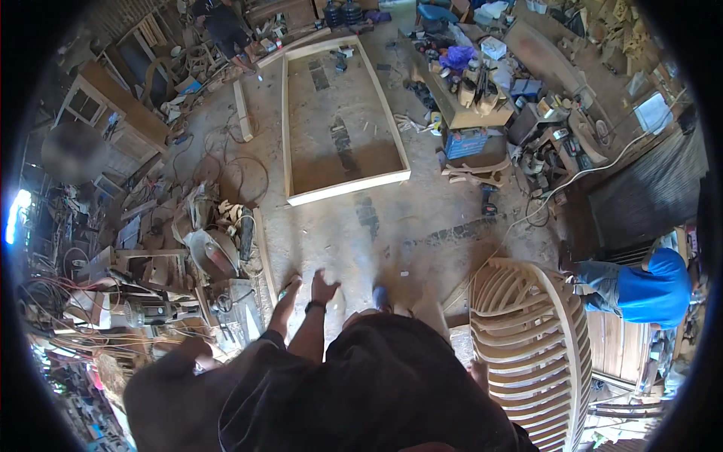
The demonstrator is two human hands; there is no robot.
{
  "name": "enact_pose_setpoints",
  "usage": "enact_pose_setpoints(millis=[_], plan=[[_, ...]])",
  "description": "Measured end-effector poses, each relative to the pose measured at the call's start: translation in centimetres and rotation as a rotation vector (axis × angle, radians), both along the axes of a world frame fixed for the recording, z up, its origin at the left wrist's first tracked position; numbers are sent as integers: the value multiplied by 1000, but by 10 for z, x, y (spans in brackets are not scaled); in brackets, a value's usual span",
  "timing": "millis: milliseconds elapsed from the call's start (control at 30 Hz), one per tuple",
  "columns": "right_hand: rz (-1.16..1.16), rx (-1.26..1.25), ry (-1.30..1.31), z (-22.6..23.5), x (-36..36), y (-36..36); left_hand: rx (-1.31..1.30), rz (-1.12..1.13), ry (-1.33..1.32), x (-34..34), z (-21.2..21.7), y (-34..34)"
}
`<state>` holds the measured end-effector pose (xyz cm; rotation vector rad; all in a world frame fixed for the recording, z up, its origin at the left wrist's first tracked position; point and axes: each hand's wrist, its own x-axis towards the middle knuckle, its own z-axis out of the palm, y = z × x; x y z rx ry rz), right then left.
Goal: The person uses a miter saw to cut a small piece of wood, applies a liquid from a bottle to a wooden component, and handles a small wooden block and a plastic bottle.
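My left hand [324, 288], with a dark watch on the wrist, is held out over the concrete floor. Its fingers are apart and nothing is in them. Just beside it, one of my feet [291, 285] shows. At my right side, a small part of my right hand [478, 373] shows by the edge of a ribbed, boat-shaped wooden frame [520, 331]. My dark shirt hides the rest, so its fingers and any touch cannot be made out. Ahead on the floor lies a tapered, four-sided frame of pale boards [350, 188].
Scrap wood and cables [143, 316] crowd the left. A loose beam [242, 113] lies near the frame. Tools cover a workbench [482, 117]; a cordless drill [489, 202] stands on the floor. A person in blue [654, 286] bends at right; another person [222, 30] is far left.
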<state>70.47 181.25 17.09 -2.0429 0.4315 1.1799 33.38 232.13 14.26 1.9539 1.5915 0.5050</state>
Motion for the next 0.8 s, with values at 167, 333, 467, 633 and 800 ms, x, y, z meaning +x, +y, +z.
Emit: enact_pose_setpoints(millis=[167, 333, 467, 633, 800], plan=[[181, 105, -17, -25, 85, 113, -316, 170, -251, 92, 52, 92], [262, 107, 124, -43, 171, 253, -196, -119, 319, 133, 77, 128], [330, 122, 89, -80, 270, 360, -499, 74, 259, 134, 35, 124], [438, 173, 57, -89, 379, 473, -474, 188, 195, 196, 37, 131], [1096, 653, -867, -106, 482, 593, -522, 181, 201, 262, 29, 173]])
